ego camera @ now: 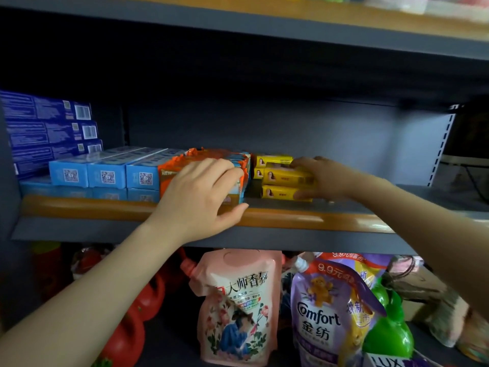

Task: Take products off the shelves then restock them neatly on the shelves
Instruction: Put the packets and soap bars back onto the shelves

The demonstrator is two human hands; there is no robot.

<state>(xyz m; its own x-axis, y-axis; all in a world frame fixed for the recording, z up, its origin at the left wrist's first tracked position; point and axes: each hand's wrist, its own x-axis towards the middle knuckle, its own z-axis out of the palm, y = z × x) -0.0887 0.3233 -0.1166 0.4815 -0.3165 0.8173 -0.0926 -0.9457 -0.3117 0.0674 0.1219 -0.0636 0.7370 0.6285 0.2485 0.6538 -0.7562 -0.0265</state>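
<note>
Restocking step, judging by tidy rows: left hand (197,193) curled over orange packs (211,165), right hand (321,178) gripping yellow boxes (284,178) at 3 o'clock; next, square them up.

- Shelf (344,202): grey, with an orange front rail.
- Stacked boxes far left (50,128): dark blue with white barcodes.
- Light blue boxes (105,170): white code squares on the ends.
- Orange packs (211,157).
- Yellow boxes (280,177).
- Pink pouch (238,303): floral print.
- Purple pouch (325,313): white lettering.
- Green bottle (389,329).
</note>
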